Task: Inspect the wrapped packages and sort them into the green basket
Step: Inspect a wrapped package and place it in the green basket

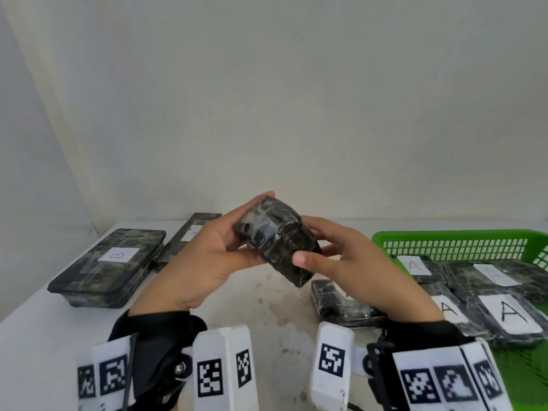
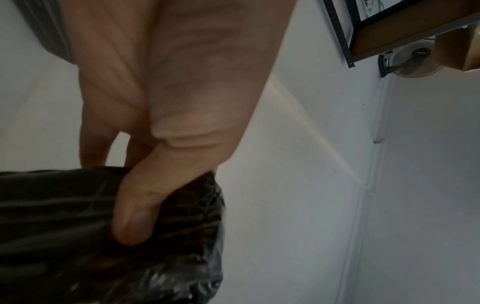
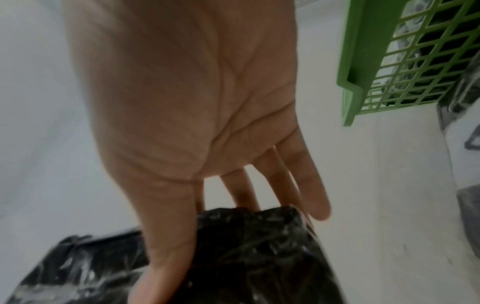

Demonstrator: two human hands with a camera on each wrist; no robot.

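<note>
— Currently, contents of the green slatted plastic basket [image 1: 450,236]?
— I count several black film-wrapped packages labelled A [image 1: 508,317]. Both left hand [image 1: 204,259] and right hand [image 1: 353,262] grip one black film-wrapped package [image 1: 277,238] above the white table [image 1: 35,336]. Only the left wrist view shows a wall fan [image 2: 413,59].

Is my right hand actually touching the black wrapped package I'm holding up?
Touching. The head view shows the right hand with its thumb pressed on the wrapped package; the right wrist view shows fingers behind it.

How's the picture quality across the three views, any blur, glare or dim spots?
Head view: evenly lit, wide-angle bend at the edges, glare streaks on the held package. Left wrist view: dim, the left hand soft, the thumb smeared. Right wrist view: the right hand and green basket slightly blurred, the wrap glinting.
</note>
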